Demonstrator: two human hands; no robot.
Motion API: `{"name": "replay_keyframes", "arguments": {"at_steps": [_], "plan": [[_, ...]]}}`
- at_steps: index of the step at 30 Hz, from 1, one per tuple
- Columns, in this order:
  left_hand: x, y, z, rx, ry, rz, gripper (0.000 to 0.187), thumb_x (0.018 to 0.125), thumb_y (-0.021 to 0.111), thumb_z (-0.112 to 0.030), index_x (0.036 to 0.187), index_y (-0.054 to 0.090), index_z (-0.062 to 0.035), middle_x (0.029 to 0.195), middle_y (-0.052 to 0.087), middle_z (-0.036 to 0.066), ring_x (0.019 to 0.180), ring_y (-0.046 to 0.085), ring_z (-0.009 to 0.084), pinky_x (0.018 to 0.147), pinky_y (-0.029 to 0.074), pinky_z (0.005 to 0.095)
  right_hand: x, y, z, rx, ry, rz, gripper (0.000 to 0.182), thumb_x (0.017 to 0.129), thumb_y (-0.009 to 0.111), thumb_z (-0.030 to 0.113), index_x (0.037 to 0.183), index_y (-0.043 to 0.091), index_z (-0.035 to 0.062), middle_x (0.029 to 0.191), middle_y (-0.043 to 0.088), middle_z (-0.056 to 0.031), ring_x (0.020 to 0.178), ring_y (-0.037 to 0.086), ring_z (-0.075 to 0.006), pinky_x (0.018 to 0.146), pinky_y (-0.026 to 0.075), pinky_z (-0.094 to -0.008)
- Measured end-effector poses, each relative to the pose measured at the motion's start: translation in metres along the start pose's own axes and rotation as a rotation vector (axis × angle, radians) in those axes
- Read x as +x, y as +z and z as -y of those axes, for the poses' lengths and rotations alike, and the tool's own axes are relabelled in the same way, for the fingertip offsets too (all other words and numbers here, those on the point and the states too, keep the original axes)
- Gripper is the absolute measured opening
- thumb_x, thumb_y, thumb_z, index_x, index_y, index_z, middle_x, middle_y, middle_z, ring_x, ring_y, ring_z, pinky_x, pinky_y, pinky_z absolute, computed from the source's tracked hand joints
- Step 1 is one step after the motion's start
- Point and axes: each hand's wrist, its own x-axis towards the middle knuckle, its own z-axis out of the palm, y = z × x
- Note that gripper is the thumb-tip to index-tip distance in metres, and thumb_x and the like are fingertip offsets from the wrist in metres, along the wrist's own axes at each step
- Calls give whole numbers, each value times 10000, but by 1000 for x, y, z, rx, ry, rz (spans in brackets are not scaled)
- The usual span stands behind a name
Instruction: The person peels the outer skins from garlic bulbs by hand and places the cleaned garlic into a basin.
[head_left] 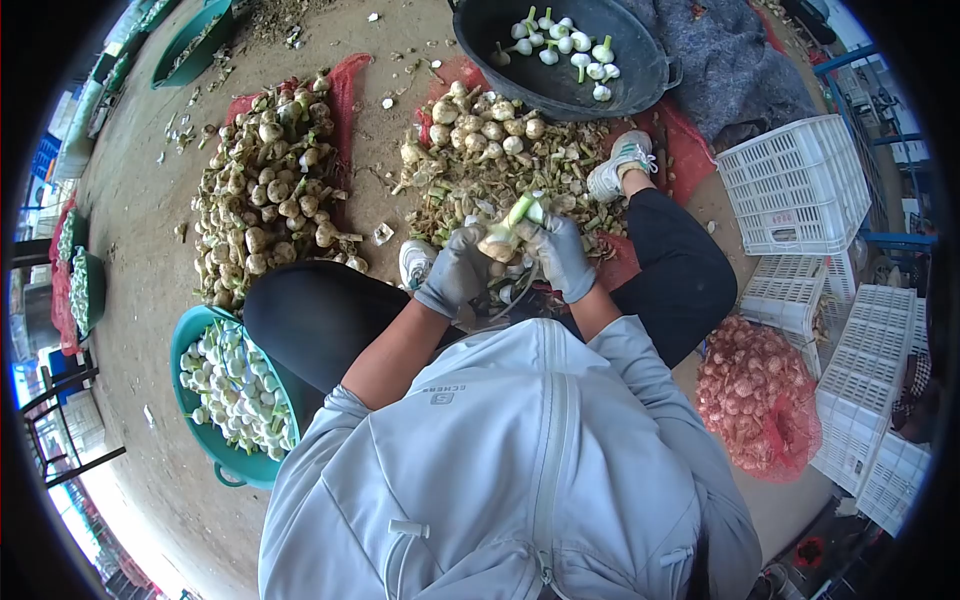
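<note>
Both my hands wear grey gloves and meet between my knees. My left hand is closed around the base of a garlic bulb, whose outer skin is yellowish. Pale green stem points up and to the right from it. My right hand has its fingers pinched at the stem side of the same bulb; exactly what the fingertips grip is partly hidden. Beneath and beyond the hands lies a heap of peeled skins and stem scraps. Unpeeled garlic bulbs are piled at its far side.
A black tub ahead holds several peeled white bulbs. Left are a large unpeeled garlic pile and a teal basin of trimmed garlic. On the right stand a red net bag of garlic and white crates.
</note>
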Motion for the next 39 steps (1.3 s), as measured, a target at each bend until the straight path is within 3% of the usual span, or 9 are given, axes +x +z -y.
{"name": "replay_keyframes", "arguments": {"at_steps": [1, 4, 12, 13, 21, 23, 25, 27, 39], "plan": [[-3, 9, -9, -523, -148, -7, 389, 818, 472, -404, 1021, 528, -77, 822, 583, 73, 525, 507, 149, 415, 396, 240, 2, 2, -5, 57, -31, 35, 205, 815, 618, 115, 988, 605, 6, 783, 592, 19, 615, 511, -32, 517, 406, -173], [-4, 8, -11, -609, -284, -56, 489, 855, 382, -508, 1043, 511, -76, 747, 584, 92, 455, 486, 138, 353, 352, 173, 1, 2, -2, 10, -47, 124, 186, 801, 610, 90, 962, 611, -4, 791, 605, 0, 625, 547, -54, 541, 451, -190], [8, 3, 32, 517, 254, -435, 339, 849, 572, -226, 1067, 412, -23, 881, 524, 44, 642, 506, 103, 584, 440, 225, 19, -4, -49, -95, -31, -270, 158, 803, 555, 57, 926, 627, -11, 751, 616, -12, 582, 518, -59, 531, 432, -220], [8, -1, 32, 516, 253, -440, 339, 849, 572, -226, 1067, 412, -23, 881, 524, 44, 642, 506, 103, 584, 440, 225, 8, 12, -36, -413, -50, -257, 158, 801, 566, 80, 917, 628, -8, 746, 612, 1, 583, 497, -51, 525, 413, -218], [-4, 18, 3, 406, 408, -431, 156, 836, 550, -43, 974, 483, -12, 861, 548, 23, 764, 509, 57, 664, 429, 183, 26, -44, -14, 0, -64, -590, 14, 753, 615, 96, 754, 607, 85, 556, 476, 62, 380, 334, -36, 355, 250, -203], [-10, 12, -6, 450, 355, -423, 181, 806, 531, 13, 984, 501, 9, 914, 580, 78, 795, 579, 90, 655, 449, 209, 30, -91, -22, -147, -19, -596, 82, 753, 628, 133, 814, 629, 77, 615, 547, 33, 443, 415, -40, 394, 288, -193], [-16, 12, -11, 527, 318, -375, 165, 791, 541, 2, 954, 515, 3, 901, 573, 86, 770, 575, 125, 664, 441, 231, 24, -90, -18, -971, -61, -398, 292, 763, 649, 234, 932, 609, 0, 777, 643, -122, 602, 583, -199, 578, 455, -306], [-16, 12, -14, 817, 435, -402, 180, 751, 574, -12, 926, 531, -9, 874, 559, 106, 788, 576, 211, 689, 441, 276, 9, -48, -7, -1096, -253, -393, 383, 757, 639, 246, 1067, 585, 28, 953, 614, -180, 903, 589, -305, 767, 458, -347], [-23, 26, -26, 1071, 428, -300, 245, 694, 547, 41, 931, 561, -18, 839, 536, 101, 807, 536, 226, 726, 428, 287, -7, 11, -10, -1587, -569, -207, 112, 714, 582, 185, 699, 547, 80, 729, 564, -108, 612, 581, -310, 551, 466, -400]]}}
